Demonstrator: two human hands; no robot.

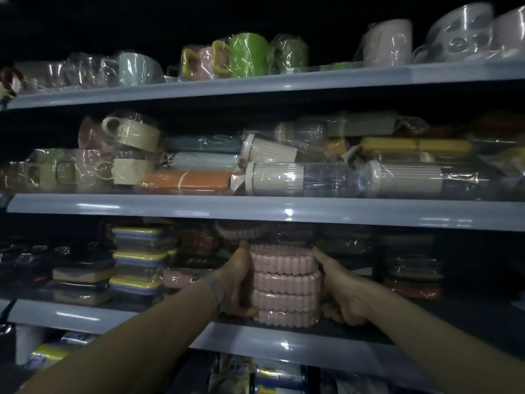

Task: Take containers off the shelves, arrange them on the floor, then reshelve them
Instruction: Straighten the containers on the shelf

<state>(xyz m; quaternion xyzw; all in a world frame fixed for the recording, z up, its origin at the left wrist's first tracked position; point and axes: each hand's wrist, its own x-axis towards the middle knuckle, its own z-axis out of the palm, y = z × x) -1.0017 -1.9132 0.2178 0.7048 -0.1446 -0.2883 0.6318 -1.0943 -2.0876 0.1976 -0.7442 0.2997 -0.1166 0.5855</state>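
Broadly, the shelving (pixel 255 207) fills everything ahead of me, and I place the rest by the pink stack (pixel 284 285) between my palms. That stack, four or so scalloped pink containers sealed together in clear film, stands upright at the front edge of its board (pixel 255 336), with more pink tubs dimly behind and above it. One level above the stack lie grey ribbed canisters (pixel 284 177) on their sides, laid flat probably so they fit the low gap. Two levels above it sits a green mug (pixel 247 54) among other wrapped cups. Well left of the stack, on the same board, rise yellow-lidded boxes (pixel 139 260), piled one on another to save room. My left hand (pixel 237 280) presses the stack's left side, thumb up along it and fingers hooked round the lower front. My right hand (pixel 341 288) clamps the opposite side, thumb raised and fingers curled low near the base. I squeeze from both sides because the film is slippery and the tiers could shear apart. Whether I am lifting it out or setting it home, I cannot tell. A woven wristband (pixel 216 288) circles my left wrist, just left of the stack.
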